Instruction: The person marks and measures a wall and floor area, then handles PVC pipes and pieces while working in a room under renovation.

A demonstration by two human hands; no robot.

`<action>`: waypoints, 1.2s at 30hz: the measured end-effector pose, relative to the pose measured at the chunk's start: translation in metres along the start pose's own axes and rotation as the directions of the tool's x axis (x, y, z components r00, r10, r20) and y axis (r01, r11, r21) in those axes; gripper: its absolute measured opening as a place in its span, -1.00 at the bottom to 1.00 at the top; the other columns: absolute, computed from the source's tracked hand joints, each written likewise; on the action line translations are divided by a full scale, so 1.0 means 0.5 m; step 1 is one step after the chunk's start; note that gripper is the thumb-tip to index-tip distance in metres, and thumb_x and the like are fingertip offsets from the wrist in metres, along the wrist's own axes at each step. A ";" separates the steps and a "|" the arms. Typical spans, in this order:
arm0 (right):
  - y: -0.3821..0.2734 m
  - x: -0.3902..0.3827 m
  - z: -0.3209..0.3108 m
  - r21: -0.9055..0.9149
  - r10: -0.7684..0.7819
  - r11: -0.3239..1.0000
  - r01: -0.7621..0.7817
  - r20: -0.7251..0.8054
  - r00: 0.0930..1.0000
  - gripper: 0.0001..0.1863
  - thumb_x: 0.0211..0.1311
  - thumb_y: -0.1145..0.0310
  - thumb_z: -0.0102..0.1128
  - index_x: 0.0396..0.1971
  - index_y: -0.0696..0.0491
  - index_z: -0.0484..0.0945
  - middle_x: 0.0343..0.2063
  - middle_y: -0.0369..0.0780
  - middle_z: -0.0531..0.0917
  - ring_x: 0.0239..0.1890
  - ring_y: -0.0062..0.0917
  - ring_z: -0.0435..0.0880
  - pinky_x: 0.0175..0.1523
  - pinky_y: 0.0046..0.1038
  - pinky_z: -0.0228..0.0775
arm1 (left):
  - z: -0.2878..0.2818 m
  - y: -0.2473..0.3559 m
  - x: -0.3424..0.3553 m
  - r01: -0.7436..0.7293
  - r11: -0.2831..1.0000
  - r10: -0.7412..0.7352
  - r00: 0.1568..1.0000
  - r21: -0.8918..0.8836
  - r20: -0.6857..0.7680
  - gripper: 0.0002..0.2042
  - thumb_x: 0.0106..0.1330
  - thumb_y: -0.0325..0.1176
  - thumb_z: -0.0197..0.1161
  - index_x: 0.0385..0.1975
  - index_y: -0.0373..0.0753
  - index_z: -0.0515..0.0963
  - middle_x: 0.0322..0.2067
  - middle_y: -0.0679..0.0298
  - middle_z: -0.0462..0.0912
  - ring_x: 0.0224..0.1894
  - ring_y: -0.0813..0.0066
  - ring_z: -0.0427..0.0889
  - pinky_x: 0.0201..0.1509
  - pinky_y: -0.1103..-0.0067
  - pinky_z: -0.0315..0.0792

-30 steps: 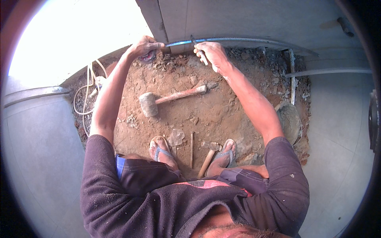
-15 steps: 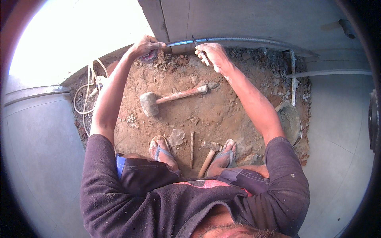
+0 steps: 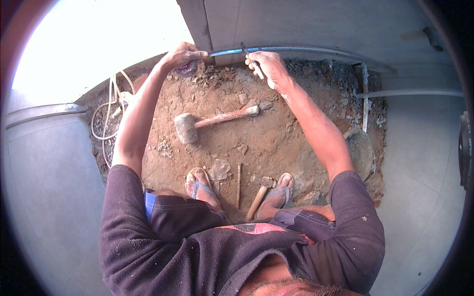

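Hardly any movement shows since a second ago: both hands sit slightly farther right in view, and the wall edge behind them has shifted the same way. Between them and beyond runs a long bar [image 3: 231, 51], shiny blue near the left end and greyer where it passes behind and to the right of the right hand, along the grey wall [image 3: 316, 24]. The left hand [image 3: 186, 55] has its thumb at the bar's left end and its fingers bent; how firmly it grips cannot be told. The right hand [image 3: 267, 67] is closed around a slim pen-like tool [image 3: 258, 70], whose dark upper end meets the bar. Just under the left hand lies a reddish roundish thing [image 3: 186, 69], too unclear to name. Nearer the body than both hands, on brown soil [image 3: 276, 138], rests a mallet [image 3: 186, 128]; closer still are a clear plastic piece [image 3: 219, 169], a ribbed rod [image 3: 239, 185] and a small hammer [image 3: 257, 197]. Pale cable [image 3: 109, 106] loops left of the left hand.
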State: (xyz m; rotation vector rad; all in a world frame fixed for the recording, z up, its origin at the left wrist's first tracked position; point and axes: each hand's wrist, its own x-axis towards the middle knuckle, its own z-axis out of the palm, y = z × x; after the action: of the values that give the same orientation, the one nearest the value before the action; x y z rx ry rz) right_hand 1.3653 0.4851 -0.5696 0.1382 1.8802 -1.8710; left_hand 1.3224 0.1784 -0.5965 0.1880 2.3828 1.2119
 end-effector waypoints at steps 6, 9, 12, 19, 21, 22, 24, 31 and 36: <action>-0.007 -0.007 0.001 -0.002 -0.009 1.000 0.009 -0.006 1.000 -0.76 0.36 0.29 0.16 -0.22 0.18 0.63 -0.38 -0.27 0.66 -0.42 -0.70 0.56 -0.41 -0.64 0.40 | 0.002 -0.004 0.000 -0.014 1.000 0.014 1.000 -0.019 -0.021 -0.56 0.23 0.08 0.40 -0.58 -0.23 0.67 -0.80 0.40 0.52 -0.81 0.67 0.42 -0.78 0.63 0.26; -0.007 -0.006 -0.005 0.008 0.002 1.000 -0.002 -0.004 1.000 -0.75 0.35 0.29 0.16 -0.21 0.18 0.63 -0.39 -0.27 0.66 -0.42 -0.70 0.56 -0.41 -0.64 0.39 | 0.005 -0.008 0.002 -0.019 1.000 0.020 0.999 0.020 -0.040 -0.56 0.22 0.08 0.41 -0.59 -0.23 0.67 -0.80 0.40 0.52 -0.81 0.68 0.42 -0.77 0.64 0.26; -0.007 -0.006 -0.008 -0.013 0.029 0.999 -0.029 0.003 1.000 -0.74 0.35 0.28 0.16 -0.21 0.19 0.64 -0.39 -0.27 0.67 -0.42 -0.69 0.57 -0.40 -0.63 0.40 | 0.006 -0.009 0.004 -0.025 0.999 0.026 0.998 0.021 -0.053 -0.56 0.21 0.09 0.41 -0.60 -0.23 0.67 -0.80 0.41 0.52 -0.80 0.68 0.43 -0.75 0.65 0.27; -0.003 -0.002 -0.003 -0.022 0.029 0.999 -0.029 0.001 1.000 -0.73 0.34 0.28 0.16 -0.22 0.19 0.64 -0.39 -0.26 0.67 -0.42 -0.68 0.57 -0.39 -0.60 0.41 | 0.006 -0.010 0.007 -0.009 0.998 0.011 0.999 0.057 -0.048 -0.60 0.23 0.03 0.41 -0.57 -0.23 0.70 -0.78 0.40 0.55 -0.79 0.70 0.42 -0.74 0.64 0.25; -0.001 0.002 -0.004 -0.027 0.034 0.999 -0.034 0.002 0.999 -0.73 0.34 0.28 0.16 -0.22 0.20 0.64 -0.39 -0.26 0.67 -0.43 -0.68 0.57 -0.40 -0.60 0.41 | 0.006 -0.012 0.009 0.018 1.000 -0.018 1.000 0.017 -0.026 -0.61 0.24 0.01 0.41 -0.56 -0.23 0.71 -0.78 0.40 0.56 -0.79 0.70 0.41 -0.73 0.64 0.25; -0.001 0.004 -0.005 -0.030 0.036 0.999 -0.036 0.003 0.999 -0.73 0.34 0.28 0.16 -0.22 0.20 0.64 -0.39 -0.27 0.67 -0.43 -0.68 0.57 -0.40 -0.61 0.40 | 0.006 -0.013 0.009 0.016 1.000 -0.016 1.000 0.008 -0.027 -0.62 0.24 0.01 0.41 -0.55 -0.23 0.71 -0.78 0.40 0.55 -0.79 0.70 0.41 -0.73 0.64 0.24; 0.000 0.006 -0.007 -0.034 0.027 0.999 -0.027 0.007 1.000 -0.74 0.35 0.28 0.16 -0.22 0.19 0.63 -0.40 -0.27 0.66 -0.44 -0.69 0.56 -0.41 -0.62 0.39 | 0.006 -0.015 0.009 0.023 1.000 -0.024 0.999 -0.019 -0.028 -0.62 0.24 0.00 0.41 -0.54 -0.23 0.71 -0.78 0.40 0.55 -0.80 0.70 0.40 -0.73 0.63 0.24; -0.004 0.004 -0.003 -0.008 0.005 1.000 -0.005 -0.006 1.000 -0.76 0.36 0.28 0.16 -0.24 0.18 0.62 -0.42 -0.29 0.64 -0.45 -0.71 0.53 -0.43 -0.66 0.36 | 0.005 -0.001 0.003 0.049 0.999 -0.049 0.999 0.004 -0.023 -0.62 0.27 -0.01 0.39 -0.55 -0.23 0.70 -0.80 0.39 0.53 -0.80 0.69 0.39 -0.74 0.61 0.23; -0.012 0.000 -0.008 0.006 -0.012 1.000 0.012 0.035 0.999 -0.75 0.38 0.29 0.15 -0.21 0.19 0.62 -0.40 -0.28 0.64 -0.44 -0.72 0.54 -0.42 -0.66 0.37 | -0.001 0.009 -0.004 0.052 0.999 -0.052 0.999 0.002 -0.002 -0.60 0.20 0.01 0.45 -0.57 -0.26 0.70 -0.78 0.35 0.55 -0.77 0.63 0.48 -0.70 0.62 0.33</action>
State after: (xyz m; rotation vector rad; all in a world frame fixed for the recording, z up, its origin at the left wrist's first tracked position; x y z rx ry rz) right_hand 1.3619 0.4886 -0.5644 0.0959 1.8559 -1.8748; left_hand 1.3238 0.1800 -0.5921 0.1248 2.3762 1.1859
